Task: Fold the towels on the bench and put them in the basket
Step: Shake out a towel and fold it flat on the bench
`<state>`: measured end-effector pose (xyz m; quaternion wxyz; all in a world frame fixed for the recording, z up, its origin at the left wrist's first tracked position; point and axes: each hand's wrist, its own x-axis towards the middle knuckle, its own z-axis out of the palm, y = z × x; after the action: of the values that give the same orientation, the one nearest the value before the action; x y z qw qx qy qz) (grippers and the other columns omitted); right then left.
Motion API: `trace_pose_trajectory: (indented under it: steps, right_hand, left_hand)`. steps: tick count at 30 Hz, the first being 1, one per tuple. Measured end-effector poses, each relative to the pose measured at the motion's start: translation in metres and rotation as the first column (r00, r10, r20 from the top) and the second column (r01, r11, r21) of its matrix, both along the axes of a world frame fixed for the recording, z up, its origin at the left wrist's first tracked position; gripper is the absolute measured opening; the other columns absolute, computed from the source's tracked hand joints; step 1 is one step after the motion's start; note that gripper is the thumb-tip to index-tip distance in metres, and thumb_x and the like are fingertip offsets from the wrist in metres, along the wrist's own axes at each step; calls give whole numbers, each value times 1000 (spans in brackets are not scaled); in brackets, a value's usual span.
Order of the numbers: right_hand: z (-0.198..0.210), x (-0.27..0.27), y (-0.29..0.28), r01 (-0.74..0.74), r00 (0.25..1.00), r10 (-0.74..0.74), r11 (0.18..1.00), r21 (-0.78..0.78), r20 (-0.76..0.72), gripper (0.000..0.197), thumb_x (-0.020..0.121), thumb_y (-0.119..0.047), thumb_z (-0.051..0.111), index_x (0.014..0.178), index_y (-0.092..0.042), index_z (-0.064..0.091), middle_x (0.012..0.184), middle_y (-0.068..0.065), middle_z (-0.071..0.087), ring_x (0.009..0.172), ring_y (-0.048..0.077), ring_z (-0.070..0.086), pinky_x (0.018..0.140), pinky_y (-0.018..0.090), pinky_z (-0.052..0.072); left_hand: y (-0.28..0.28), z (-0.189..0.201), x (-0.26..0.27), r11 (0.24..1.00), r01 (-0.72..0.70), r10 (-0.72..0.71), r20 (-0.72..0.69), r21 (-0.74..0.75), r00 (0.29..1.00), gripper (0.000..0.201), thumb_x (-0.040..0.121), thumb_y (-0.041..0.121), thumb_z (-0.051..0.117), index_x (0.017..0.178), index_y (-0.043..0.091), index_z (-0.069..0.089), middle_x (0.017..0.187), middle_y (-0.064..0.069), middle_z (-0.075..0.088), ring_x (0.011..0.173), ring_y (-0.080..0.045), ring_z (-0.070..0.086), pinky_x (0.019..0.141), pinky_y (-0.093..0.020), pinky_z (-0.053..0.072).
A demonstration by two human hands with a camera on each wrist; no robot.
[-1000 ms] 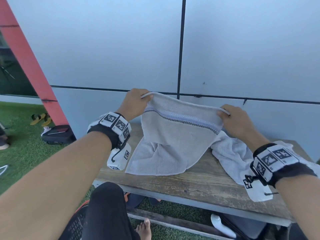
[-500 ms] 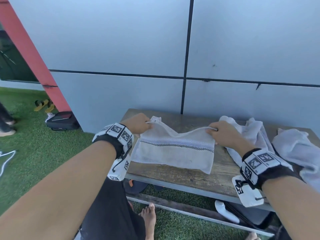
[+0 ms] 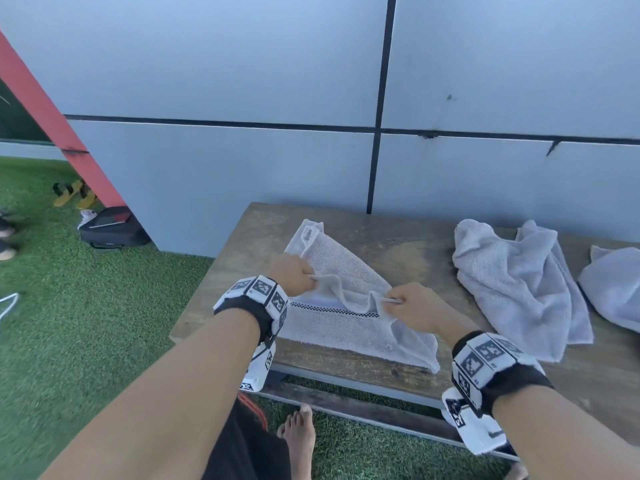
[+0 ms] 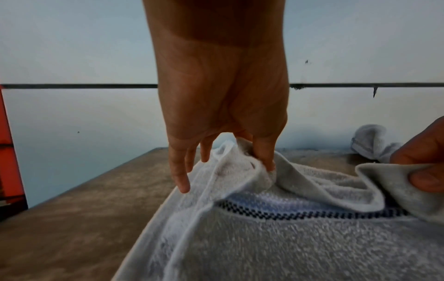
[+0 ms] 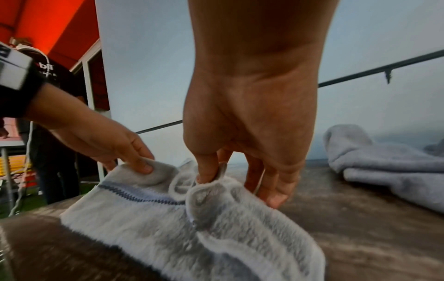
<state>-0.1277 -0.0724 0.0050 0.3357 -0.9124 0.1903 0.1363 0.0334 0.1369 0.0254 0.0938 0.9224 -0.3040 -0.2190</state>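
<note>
A pale grey towel with a dark checkered stripe lies on the left end of the wooden bench. My left hand pinches its upper edge at the left, thumb and forefinger on the hem. My right hand pinches the same edge further right. The edge sags in a loose fold between the two hands. Part of the towel stretches away toward the wall. No basket is in view.
Two more crumpled grey towels lie on the bench's right part. A grey panelled wall stands right behind the bench. Green turf, a black bag and yellow sandals lie to the left. My bare foot is under the bench's front edge.
The towel came down from hanging in the air onto the bench. Both hands drew closer together and toward me, and the held edge has gone slack.
</note>
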Motion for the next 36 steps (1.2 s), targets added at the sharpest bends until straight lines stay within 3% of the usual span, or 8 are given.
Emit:
trace_pose_trajectory:
  steps: [5,13,17,23,26,29,33,36]
  right_hand:
    - [-27,12,13,-101,993,103,994,-47,54,36,90,-12,46,58,-16,32,66,5,38,64,16,36,55,29,29]
    - [27,56,-47,83,949,-36,987,-139,313,44,94,-17,59,52,-18,45,80,-2,46,72,17,48,57,16,29]
    - [96,101,-102,212,859,-53,942,-259,509,24,95,-16,57,80,-3,72,97,8,53,90,29,51,71,30,32]
    - [155,133,-161,325,783,22,838,-438,622,24,97,-27,60,109,-12,75,134,5,51,125,33,41,102,47,42]
    - [160,133,-178,440,735,-58,799,-410,675,21,98,-28,58,106,-19,75,122,13,50,117,35,45,93,46,47]
    - [152,131,-192,487,692,-171,828,-278,702,21,95,-33,58,99,-22,75,100,16,63,87,32,58,76,33,47]
    - [138,126,-193,461,716,-232,866,-197,658,24,95,-30,55,78,-16,67,67,9,51,68,30,48,64,31,41]
    - [136,119,-191,450,696,-286,888,-90,659,28,91,-29,52,76,-8,64,71,20,63,68,41,64,66,41,57]
  left_hand:
    - [-21,-33,5,999,29,-29,20,-18,999,49,92,37,54,50,21,37,51,4,36,49,-14,32,52,-26,32]
    - [-89,8,25,917,-34,14,-54,-398,998,49,91,14,54,49,15,31,53,-4,35,49,-15,30,48,-23,28]
    - [-133,74,65,808,-16,98,108,-588,989,44,88,14,51,50,17,30,50,-1,27,48,-14,24,43,-21,18]
    - [-146,127,111,672,-38,305,230,-740,924,22,85,7,54,66,2,64,59,-15,48,55,-20,37,52,-29,30]
    - [-138,129,126,608,-113,415,193,-786,889,20,87,11,56,79,12,75,67,-14,62,59,-24,53,55,-30,45]
    - [-132,128,129,519,-236,447,25,-821,894,21,91,9,55,84,11,75,71,-14,67,60,-36,70,59,-39,61]
    - [-135,117,129,396,-351,363,-207,-848,909,17,91,-1,57,86,-3,73,78,-15,63,70,-35,73,68,-41,63]
    - [-137,114,128,411,-313,396,-141,-856,907,20,87,6,60,72,7,71,65,-4,55,61,-21,53,58,-28,50]
